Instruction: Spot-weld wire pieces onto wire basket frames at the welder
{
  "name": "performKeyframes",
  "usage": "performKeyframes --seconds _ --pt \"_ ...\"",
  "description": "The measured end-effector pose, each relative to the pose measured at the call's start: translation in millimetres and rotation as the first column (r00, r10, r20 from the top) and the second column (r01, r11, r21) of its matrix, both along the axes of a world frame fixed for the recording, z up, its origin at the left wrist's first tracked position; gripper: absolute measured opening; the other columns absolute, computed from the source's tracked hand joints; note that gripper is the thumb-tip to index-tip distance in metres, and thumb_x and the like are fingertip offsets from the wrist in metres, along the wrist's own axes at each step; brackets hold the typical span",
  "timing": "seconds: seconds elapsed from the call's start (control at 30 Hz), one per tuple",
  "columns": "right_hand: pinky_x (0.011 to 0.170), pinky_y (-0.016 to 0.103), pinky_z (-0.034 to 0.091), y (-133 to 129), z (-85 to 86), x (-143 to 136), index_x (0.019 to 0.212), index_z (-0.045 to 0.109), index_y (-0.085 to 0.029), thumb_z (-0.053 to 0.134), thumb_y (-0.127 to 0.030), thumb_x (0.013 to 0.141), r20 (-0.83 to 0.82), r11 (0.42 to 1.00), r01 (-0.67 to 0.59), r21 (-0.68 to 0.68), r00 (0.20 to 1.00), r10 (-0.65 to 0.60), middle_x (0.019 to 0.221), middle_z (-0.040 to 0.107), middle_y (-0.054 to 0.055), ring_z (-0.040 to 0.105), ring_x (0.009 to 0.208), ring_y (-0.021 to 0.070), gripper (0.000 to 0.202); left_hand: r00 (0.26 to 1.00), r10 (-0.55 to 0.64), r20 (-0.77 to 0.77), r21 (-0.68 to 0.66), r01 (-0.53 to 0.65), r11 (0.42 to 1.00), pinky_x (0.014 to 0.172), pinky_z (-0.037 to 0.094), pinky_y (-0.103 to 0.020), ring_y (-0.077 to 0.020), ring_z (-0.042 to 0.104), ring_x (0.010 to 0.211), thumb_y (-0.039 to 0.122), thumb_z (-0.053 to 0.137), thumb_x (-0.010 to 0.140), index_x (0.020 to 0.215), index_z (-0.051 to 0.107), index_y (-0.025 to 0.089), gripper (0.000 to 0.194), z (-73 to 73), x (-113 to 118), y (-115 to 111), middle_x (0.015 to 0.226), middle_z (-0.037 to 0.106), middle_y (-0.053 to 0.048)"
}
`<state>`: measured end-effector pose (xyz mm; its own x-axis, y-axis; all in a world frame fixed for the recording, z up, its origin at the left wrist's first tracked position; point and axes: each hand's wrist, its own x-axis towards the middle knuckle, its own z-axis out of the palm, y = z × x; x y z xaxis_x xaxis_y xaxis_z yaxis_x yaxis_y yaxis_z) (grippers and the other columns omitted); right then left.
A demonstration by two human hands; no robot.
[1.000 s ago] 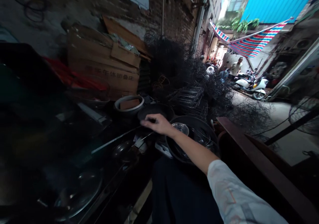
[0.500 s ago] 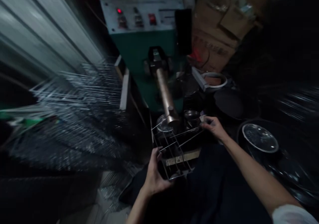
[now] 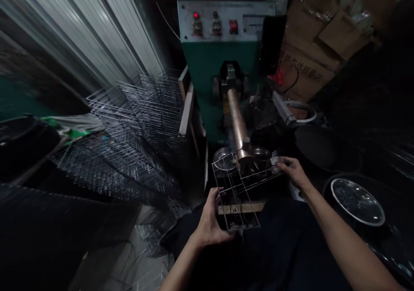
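Note:
My left hand grips the near left side of a small wire rack, its thumb and fingers around the thin rods. My right hand pinches the far right end of the rack's wires. A small pale patch shows at those fingertips, too blurred to name. Right above the rack's far part is the thick copper-coloured arm of a green machine. Whether its tip touches the wires I cannot tell. Beneath the tip are two shiny metal bowls, one on the left and one on the right.
Several stacked wire racks fill the left side beside a wooden board. A control panel with a lit red lamp tops the machine. Cardboard boxes stand back right, a round glass lid lies near my right arm.
The view has swung left, so the scene sits further right and looks sharper. Both hands stay on the wire rack, which has hardly moved relative to the machine's arm.

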<state>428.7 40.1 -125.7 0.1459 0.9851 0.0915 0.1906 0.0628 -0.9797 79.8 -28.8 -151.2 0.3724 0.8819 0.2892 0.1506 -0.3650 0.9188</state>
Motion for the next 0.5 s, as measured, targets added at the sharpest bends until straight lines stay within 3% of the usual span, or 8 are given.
performKeyframes --seconds 0.3,0.5 --pt "0.052 0.025 0.027 3 -5.7 2 0.056 0.042 -0.021 0.081 -0.068 0.07 -0.005 0.999 0.032 0.027 0.999 -0.031 0.058 0.035 -0.004 0.03 0.055 0.0108 0.063 1.0 -0.008 -0.003 0.039 0.008 0.999 0.111 0.045 -0.068 -0.0409 0.054 0.131 0.025 0.086 0.053 0.153 0.023 0.034 0.118 -17.4 1 3 0.144 0.04 -0.013" --pt "0.052 0.024 0.029 7 -10.3 3 0.058 0.047 -0.02 0.082 -0.069 0.069 -0.016 1.0 0.015 0.001 1.0 -0.015 0.06 0.038 -0.003 0.033 0.056 0.0116 0.061 1.0 -0.015 -0.025 0.02 0.016 1.0 0.113 0.045 -0.065 -0.0397 0.055 0.129 0.025 0.09 0.049 0.152 0.024 0.039 0.123 -17.3 0 8 0.144 0.042 -0.011"
